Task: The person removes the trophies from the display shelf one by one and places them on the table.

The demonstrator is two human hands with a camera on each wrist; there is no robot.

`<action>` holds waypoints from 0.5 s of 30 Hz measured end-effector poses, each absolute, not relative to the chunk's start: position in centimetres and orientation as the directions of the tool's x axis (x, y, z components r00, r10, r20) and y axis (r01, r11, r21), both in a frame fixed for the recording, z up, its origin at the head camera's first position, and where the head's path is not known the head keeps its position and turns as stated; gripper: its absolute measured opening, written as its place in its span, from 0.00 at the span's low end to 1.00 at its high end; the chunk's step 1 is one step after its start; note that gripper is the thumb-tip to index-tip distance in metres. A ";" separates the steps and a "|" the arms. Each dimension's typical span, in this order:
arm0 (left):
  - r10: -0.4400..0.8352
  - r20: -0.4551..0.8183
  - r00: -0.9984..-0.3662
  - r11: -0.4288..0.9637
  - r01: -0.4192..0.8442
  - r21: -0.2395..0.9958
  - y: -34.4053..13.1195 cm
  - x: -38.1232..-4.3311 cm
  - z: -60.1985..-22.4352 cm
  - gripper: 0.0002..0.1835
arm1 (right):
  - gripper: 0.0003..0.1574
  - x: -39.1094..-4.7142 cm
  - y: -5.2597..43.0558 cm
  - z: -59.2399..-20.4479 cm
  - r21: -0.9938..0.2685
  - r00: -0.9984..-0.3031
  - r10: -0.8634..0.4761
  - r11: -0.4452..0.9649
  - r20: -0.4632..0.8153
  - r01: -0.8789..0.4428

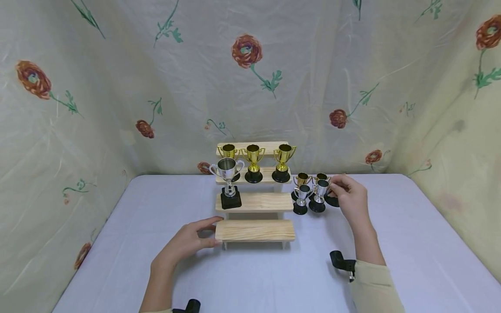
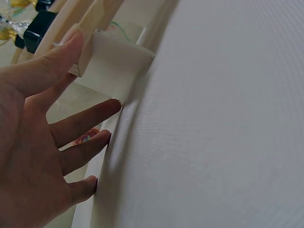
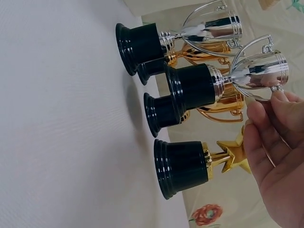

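Note:
My left hand (image 1: 189,239) grips the left end of the lowest step of a tiered wooden stand (image 1: 254,231). In the left wrist view its thumb and index finger are at the board end, the other fingers spread near the white cloth. My right hand (image 1: 350,195) pinches the handle of a small silver trophy cup (image 3: 259,73) with a black base. Close beside it are another silver cup (image 3: 211,31), two bronze-gold cups partly hidden behind, and a gold star trophy (image 3: 232,154). A larger silver trophy (image 1: 228,178) stands on the stand's left side, square-based.
Three gold cups, the middle one (image 1: 253,158) and right one (image 1: 282,161) in full sight, stand on a higher step; the large silver trophy partly covers the left one. A white cloth covers the table (image 1: 270,282). Flowered curtains (image 1: 297,52) surround it at back and sides.

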State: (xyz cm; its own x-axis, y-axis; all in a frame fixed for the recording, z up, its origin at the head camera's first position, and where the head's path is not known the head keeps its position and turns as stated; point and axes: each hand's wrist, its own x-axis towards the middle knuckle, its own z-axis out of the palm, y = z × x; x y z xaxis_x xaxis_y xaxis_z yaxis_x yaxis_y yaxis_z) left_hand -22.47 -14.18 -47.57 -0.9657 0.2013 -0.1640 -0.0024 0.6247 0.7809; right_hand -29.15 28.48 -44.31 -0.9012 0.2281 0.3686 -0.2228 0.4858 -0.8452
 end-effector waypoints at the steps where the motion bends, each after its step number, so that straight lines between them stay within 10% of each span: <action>1: 0.202 -0.163 -0.966 0.623 -0.001 0.782 -14.2 -22.5 -47.6 0.34 | 0.07 -29.2 28.5 -44.4 -0.841 -0.901 0.227 0.493 0.370 -0.222; 15: 0.210 -0.157 -0.965 0.614 0.005 0.790 -14.2 -22.4 -47.5 0.33 | 0.08 -29.0 28.6 -44.9 -0.807 -0.915 0.225 0.570 0.336 -0.156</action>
State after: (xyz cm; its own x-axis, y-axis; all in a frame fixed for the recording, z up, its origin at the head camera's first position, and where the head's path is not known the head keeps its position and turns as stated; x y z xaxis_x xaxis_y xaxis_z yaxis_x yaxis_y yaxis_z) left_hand -22.40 -14.24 -47.52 -0.9650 0.2097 -0.1574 0.0045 0.6137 0.7895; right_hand -29.02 28.63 -44.86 -0.9145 0.2254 0.3359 -0.1558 0.5701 -0.8067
